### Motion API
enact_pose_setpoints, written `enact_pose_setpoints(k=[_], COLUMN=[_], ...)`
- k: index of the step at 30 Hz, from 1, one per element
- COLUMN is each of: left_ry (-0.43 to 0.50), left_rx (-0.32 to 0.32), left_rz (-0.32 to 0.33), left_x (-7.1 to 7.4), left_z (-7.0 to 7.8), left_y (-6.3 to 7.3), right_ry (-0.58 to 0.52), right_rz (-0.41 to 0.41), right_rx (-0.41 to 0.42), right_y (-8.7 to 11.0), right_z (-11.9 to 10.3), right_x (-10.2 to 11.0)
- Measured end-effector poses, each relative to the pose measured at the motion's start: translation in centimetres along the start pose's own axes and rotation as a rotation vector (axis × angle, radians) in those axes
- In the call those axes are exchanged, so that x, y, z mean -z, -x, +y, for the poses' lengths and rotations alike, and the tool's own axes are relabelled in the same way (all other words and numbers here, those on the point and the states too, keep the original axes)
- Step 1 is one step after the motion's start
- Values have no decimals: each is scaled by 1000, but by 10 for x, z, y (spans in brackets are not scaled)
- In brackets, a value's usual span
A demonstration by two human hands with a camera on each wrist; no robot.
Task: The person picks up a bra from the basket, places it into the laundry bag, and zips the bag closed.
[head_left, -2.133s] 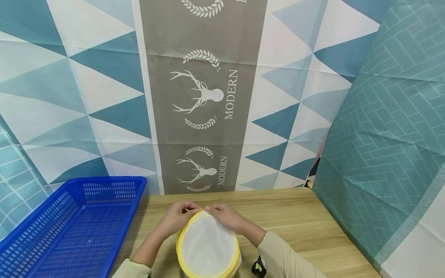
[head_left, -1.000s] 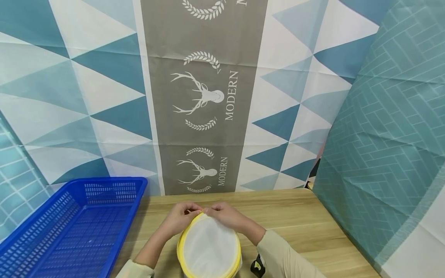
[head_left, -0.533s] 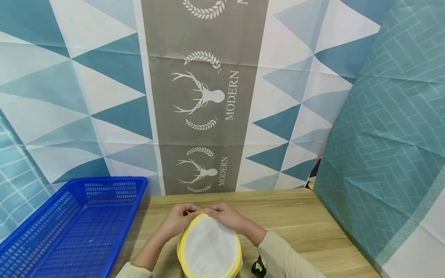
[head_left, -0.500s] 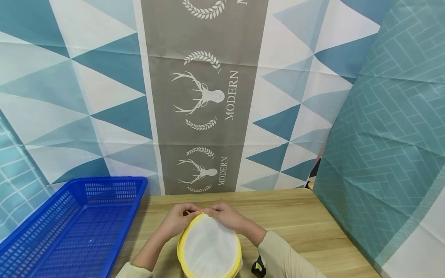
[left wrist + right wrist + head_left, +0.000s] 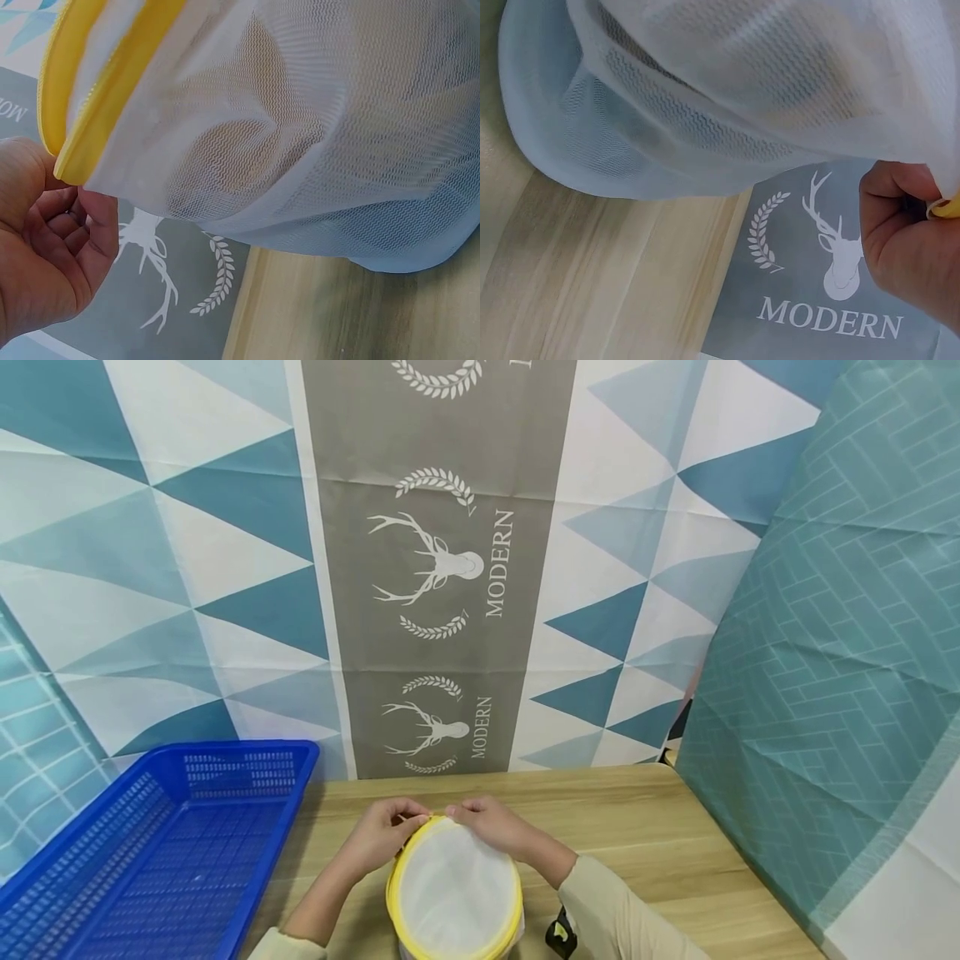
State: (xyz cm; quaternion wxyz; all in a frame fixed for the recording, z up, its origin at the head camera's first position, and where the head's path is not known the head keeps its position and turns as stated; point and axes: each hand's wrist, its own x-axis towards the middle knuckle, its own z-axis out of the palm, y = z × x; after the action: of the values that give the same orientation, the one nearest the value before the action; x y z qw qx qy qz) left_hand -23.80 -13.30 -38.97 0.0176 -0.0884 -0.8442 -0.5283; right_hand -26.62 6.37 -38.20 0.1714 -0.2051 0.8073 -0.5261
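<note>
A round white mesh laundry bag (image 5: 459,889) with yellow trim stands upright at the front middle of the table in the head view. At its far edge my left hand (image 5: 378,839) pinches the yellow zipped rim (image 5: 86,142) between thumb and forefinger; the other fingers curl below it in the left wrist view. Close beside it, my right hand (image 5: 491,827) grips the rim too, with a bit of yellow trim (image 5: 946,207) showing at its thumb in the right wrist view. Tan shapes show faintly through the mesh side (image 5: 247,150). The zipper pull cannot be made out.
A blue plastic basket (image 5: 288,827) stands to the left on the wooden table (image 5: 637,827). A small black item with a yellow-green mark (image 5: 561,935) is by my right sleeve. Patterned cloth sheets (image 5: 420,635) hang behind and at the sides.
My right hand has shifted slightly right, so the gap between the two thumbs is a little wider. The bag's top has moved slightly right. My left hand stays nearly in place.
</note>
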Motion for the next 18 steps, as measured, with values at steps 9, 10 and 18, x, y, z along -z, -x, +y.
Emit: enact_pose_setpoints(k=[9, 10, 18], left_ry=[17, 16, -13], left_rx=[-13, -22, -55], left_rz=[12, 14, 19], left_x=[-3, -3, -4], left_z=[0, 0, 1], left_y=[1, 0, -1], right_ry=[-33, -30, 54], right_rz=[-11, -12, -47], right_rx=[-17, -15, 54], right_y=[0, 0, -2], right_z=[1, 0, -5], right_x=[2, 2, 4])
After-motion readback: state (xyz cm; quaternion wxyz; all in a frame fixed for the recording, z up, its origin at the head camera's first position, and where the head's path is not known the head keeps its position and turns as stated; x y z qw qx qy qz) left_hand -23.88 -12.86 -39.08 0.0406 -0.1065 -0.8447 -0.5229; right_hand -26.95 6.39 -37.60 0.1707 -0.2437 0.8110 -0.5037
